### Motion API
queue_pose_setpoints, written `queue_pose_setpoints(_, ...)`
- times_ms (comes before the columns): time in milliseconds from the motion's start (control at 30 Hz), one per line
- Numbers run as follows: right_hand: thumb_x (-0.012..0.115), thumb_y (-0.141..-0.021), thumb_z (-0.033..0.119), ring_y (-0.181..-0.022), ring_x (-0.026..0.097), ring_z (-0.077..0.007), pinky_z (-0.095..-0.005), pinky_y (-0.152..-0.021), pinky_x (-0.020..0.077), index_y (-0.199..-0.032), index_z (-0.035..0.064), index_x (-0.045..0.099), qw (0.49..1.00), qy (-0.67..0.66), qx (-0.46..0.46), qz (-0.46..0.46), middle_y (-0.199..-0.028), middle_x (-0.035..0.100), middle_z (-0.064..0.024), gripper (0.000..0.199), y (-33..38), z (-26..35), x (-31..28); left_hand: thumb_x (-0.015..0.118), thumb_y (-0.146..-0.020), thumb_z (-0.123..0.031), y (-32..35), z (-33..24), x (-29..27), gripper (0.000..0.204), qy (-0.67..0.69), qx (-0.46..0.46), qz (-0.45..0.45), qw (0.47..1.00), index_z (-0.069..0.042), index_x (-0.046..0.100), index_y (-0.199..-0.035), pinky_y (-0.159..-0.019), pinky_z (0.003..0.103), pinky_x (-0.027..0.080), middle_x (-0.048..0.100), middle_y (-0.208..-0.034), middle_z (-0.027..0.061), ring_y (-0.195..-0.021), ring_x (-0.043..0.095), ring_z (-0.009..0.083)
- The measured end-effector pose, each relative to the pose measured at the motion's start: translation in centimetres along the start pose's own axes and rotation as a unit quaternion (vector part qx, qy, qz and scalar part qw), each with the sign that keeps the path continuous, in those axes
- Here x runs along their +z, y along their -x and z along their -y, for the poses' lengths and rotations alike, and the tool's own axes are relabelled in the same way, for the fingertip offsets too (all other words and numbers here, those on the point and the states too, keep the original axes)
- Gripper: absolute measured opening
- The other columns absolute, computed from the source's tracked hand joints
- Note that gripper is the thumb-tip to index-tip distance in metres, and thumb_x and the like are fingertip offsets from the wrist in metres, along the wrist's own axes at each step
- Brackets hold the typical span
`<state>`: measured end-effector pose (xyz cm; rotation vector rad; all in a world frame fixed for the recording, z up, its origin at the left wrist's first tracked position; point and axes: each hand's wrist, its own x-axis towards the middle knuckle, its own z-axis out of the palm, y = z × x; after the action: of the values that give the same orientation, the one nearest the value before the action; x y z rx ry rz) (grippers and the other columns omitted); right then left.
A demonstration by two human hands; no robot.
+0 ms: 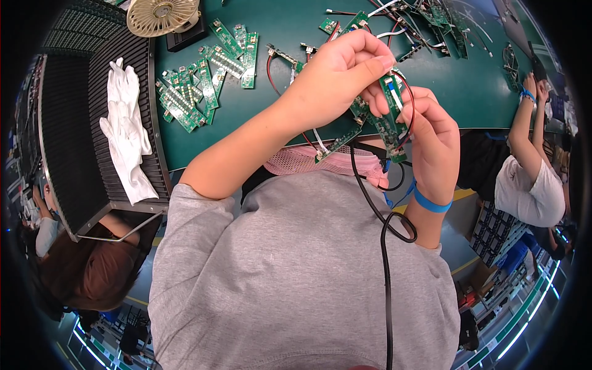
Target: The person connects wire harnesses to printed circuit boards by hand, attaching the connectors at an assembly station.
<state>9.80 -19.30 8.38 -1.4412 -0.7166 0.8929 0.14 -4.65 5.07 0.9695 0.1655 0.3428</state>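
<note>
Close to my chest, at the table's near edge, both hands work on one narrow green circuit board (pixel 388 132). My right hand (pixel 436 126), with a blue band at its wrist, is closed round the board's side, thumb near a white ribbon cable (pixel 395 92). Thumb and fingers of my left hand (pixel 345 69) pinch together at the board's upper end; whether they grip the board or a wire there, I cannot make out. A red wire (pixel 412 102) loops from the upper end down past my right fingers. Another board strip (pixel 339 145) hangs just below my left hand.
Several green board strips (pixel 203 86) lie in a loose pile on the green table (pixel 271 24) at left. More boards with wires (pixel 441 21) are heaped far right. A fan (pixel 163 13) stands far left, beside a black slotted rack (pixel 126 80) with white gloves (pixel 126 135). A black cable (pixel 385 265) crosses my front.
</note>
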Motion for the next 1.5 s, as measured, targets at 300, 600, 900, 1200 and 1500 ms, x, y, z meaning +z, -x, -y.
queue_pose_setpoints(300, 0.051, -0.082, 0.002, -0.075, 0.045, -0.0064, -0.0178, -0.065, 0.0355, -0.078, -0.0032, 0.056, 1.000, -0.004, -0.007, 0.001, -0.092, 0.048, -0.0040, 0.009, -0.1, -0.1, 0.1, 0.049, -0.088, -0.016, 0.1, -0.2, 0.1, 0.021, -0.015, 0.004, 0.009, 1.000, 0.001, 0.046, -0.100, -0.058, 0.025, 0.048, 0.058, -0.083, 0.0093, -0.062, 0.059, 0.0149)
queue_pose_setpoints(600, 0.051, -0.083, 0.002, -0.075, 0.045, -0.0070, -0.0182, -0.065, 0.0362, -0.078, -0.0034, 0.055, 1.000, -0.014, -0.015, 0.003, -0.089, 0.048, -0.0041, 0.008, 0.0, -0.1, 0.3, 0.053, -0.085, -0.010, 0.4, -0.3, 0.3, 0.023, -0.040, 0.034, 0.028, 0.998, 0.000, 0.046, -0.104, -0.061, 0.023, 0.048, 0.058, -0.085, 0.0066, -0.070, 0.058, 0.0115)
queue_pose_setpoints(900, 0.053, -0.082, 0.000, -0.076, 0.046, -0.0070, -0.0176, -0.066, 0.0373, -0.080, -0.0047, 0.055, 0.998, 0.035, -0.059, -0.006, -0.091, 0.047, -0.0048, 0.005, -0.5, 0.4, 1.3, 0.058, -0.082, -0.008, 0.2, -0.3, 0.2, 0.019, -0.070, 0.064, 0.016, 0.995, -0.002, 0.049, -0.098, -0.060, 0.020, 0.046, 0.057, -0.085, 0.0034, -0.069, 0.056, 0.0075)
queue_pose_setpoints(1200, 0.055, -0.082, 0.003, -0.076, 0.048, -0.0075, -0.0192, -0.067, 0.0389, -0.082, -0.0040, 0.056, 0.991, 0.051, -0.121, 0.012, -0.089, 0.050, -0.0048, 0.007, -1.8, 0.6, 1.8, 0.057, -0.081, -0.007, 0.4, -1.7, -0.3, 0.019, -0.136, 0.113, -0.044, 0.983, 0.000, 0.051, -0.098, -0.052, 0.016, 0.040, 0.056, -0.078, 0.0017, -0.060, 0.050, 0.0043)
queue_pose_setpoints(1500, 0.055, -0.072, 0.007, -0.081, 0.055, -0.0239, -0.0317, -0.072, 0.0442, -0.092, 0.0069, 0.061, 0.895, 0.381, -0.222, -0.072, -0.096, 0.058, -0.0092, 0.021, -9.4, -2.5, -2.5, 0.061, -0.071, -0.010, -1.4, -5.2, -2.7, 0.040, -0.525, 0.132, -0.214, 0.813, 0.000, 0.050, -0.108, -0.073, 0.028, 0.043, 0.054, -0.088, 0.0114, -0.080, 0.052, 0.0200)
